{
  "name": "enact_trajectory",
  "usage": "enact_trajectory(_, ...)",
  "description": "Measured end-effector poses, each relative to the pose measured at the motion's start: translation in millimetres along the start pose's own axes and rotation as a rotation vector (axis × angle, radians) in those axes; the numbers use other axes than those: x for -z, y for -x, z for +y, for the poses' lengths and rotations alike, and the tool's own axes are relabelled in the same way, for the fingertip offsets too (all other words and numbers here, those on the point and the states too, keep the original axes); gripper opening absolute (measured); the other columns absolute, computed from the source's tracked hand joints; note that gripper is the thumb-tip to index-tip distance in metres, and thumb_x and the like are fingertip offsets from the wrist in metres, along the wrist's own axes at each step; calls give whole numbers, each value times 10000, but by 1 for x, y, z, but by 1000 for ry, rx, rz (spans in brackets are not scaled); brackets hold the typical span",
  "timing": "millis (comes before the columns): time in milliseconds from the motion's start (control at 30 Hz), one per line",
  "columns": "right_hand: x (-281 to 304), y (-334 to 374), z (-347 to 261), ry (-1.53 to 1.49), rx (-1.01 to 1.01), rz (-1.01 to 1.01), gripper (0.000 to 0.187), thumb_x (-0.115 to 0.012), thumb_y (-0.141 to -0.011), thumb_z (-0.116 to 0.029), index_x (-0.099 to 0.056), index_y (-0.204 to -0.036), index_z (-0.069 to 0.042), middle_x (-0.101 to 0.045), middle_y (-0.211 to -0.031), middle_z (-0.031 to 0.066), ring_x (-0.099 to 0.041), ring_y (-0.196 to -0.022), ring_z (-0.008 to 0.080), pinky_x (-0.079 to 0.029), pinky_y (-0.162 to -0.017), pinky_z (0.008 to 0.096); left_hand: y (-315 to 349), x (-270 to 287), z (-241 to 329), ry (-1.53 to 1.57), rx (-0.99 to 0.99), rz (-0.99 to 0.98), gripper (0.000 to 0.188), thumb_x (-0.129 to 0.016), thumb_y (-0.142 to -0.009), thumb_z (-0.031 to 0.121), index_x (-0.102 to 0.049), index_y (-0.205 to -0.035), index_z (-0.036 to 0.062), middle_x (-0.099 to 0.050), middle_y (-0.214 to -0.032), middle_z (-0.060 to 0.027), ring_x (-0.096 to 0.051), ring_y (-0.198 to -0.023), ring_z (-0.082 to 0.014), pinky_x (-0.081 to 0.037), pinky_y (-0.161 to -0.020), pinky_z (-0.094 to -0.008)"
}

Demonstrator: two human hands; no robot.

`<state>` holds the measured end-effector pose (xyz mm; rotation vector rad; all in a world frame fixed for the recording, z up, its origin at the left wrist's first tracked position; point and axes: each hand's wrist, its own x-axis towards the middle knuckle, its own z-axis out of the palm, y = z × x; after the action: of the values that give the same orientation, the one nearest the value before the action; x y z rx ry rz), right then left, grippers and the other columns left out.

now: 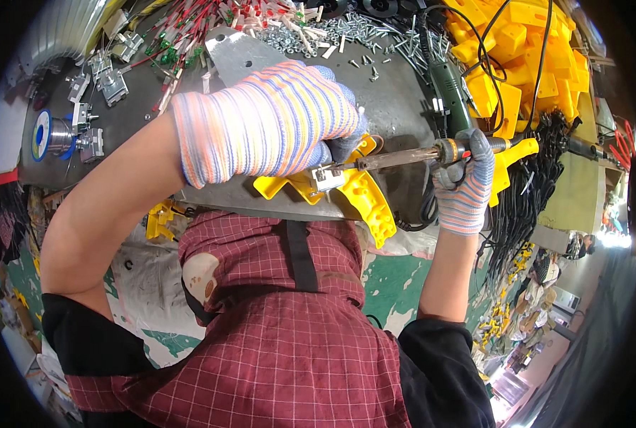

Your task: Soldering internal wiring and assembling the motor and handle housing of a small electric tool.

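Note:
My right hand (468, 182), in a striped glove with grey fingertips, is closed round the handle of a soldering iron (403, 157). The iron points left, its tip end at a small white and metal electrical component (325, 179). That component sits over a yellow plastic housing (366, 203) near the bench's front edge. Above the component is my left hand (282, 121), also in a striped glove, its fingers curled and pressed together. The back of the glove hides whatever those fingers hold.
A solder spool (53, 135) and several metal-cased components (111, 87) stand at the left. Behind lie red-wired parts (190, 36), a metal plate (236, 57) and loose screws (361, 36). At the right are a green power tool (449, 93), piled yellow housings (525, 57) and black cords (532, 178).

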<state>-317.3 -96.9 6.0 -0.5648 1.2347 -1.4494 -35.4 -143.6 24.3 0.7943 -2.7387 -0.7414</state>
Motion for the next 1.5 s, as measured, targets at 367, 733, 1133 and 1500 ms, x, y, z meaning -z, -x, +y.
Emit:
enact_trajectory(367,5,-6,4,5,-3,-41,217,-678,-904,-311,-639,-935,-99,-521,-584,-25,-434,-426,84,-356,-410,216,10,-11,-6,-44,-166,177,177,-719,-761,173,-666,-913,100,-641,-955,-91,-585,-972,-335,-458,-866,-457)
enact_trajectory(733,18,-11,7,-24,-53,-110,228,-657,-920,-334,-645,-977,-114,-635,-707,41,-494,-467,98,-371,-414,208,10,-13,-5,-77,-170,172,165,-708,-773,197,-670,-909,112,-639,-970,-97,-582,-987,-341,-450,-873,-462)
enact_trajectory(1133,3,-20,-55,-210,156,-314,211,-587,-957,-287,-606,-907,-83,-556,-685,21,-428,-470,125,-418,-495,264,6,-4,-5,-61,-159,152,171,-710,-762,202,-668,-895,103,-638,-922,-101,-597,-950,-341,-463,-838,-461)
enact_trajectory(1500,-135,-92,-48,544,993,-431,264,-757,-859,-121,-623,-1069,-33,-676,-971,58,-625,-873,141,-507,-812,290,10,-10,4,-173,-93,136,167,-687,-767,257,-697,-892,147,-644,-864,-69,-624,-881,-290,-504,-782,-423)
